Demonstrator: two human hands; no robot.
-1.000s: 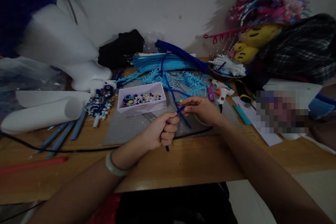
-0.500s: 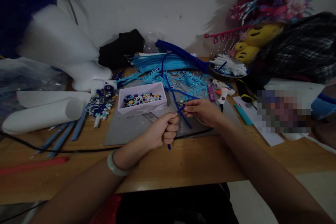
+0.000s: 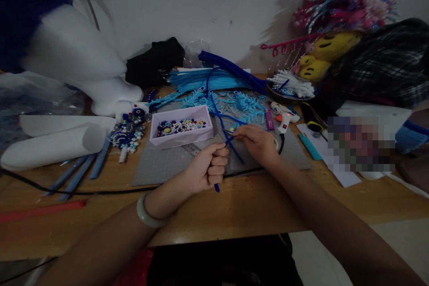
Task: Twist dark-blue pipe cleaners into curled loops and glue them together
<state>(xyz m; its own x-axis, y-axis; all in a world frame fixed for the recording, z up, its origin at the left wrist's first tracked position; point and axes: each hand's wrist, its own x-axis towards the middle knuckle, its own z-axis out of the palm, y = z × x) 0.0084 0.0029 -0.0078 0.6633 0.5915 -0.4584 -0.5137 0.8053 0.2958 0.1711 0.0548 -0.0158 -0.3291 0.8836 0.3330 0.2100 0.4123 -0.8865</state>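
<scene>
Dark blue strip (image 3: 217,187) is at centre frame, running through the left hand (image 3: 212,167). That hand is curled into a fist, fingers wrapped round; lower end pokes out below it, upper end shows past the thumb. Right hand (image 3: 256,143), just right of centre, has fingertips pinched nearly together at a thin metal tool (image 3: 227,131), tip pointing left. Can't tell tool type, or whether those fingers also grip the strip.

Handling, my read: strip is very light, fuzzy, soft outside, probably wire-cored, so it bends easily and keeps the bend. Not slippery, not fragile, but a hard squeeze could flatten the pile or kink it. Best hold: fist on the lower length, light pinch near the upper end, clear of the metal tip.

Another blue strand (image 3: 238,155) lies behind on the grey mat (image 3: 154,167), crossing the strip in view; can't tell if they touch. White bead box (image 3: 182,137) sits left of centre, near the left hand.
</scene>
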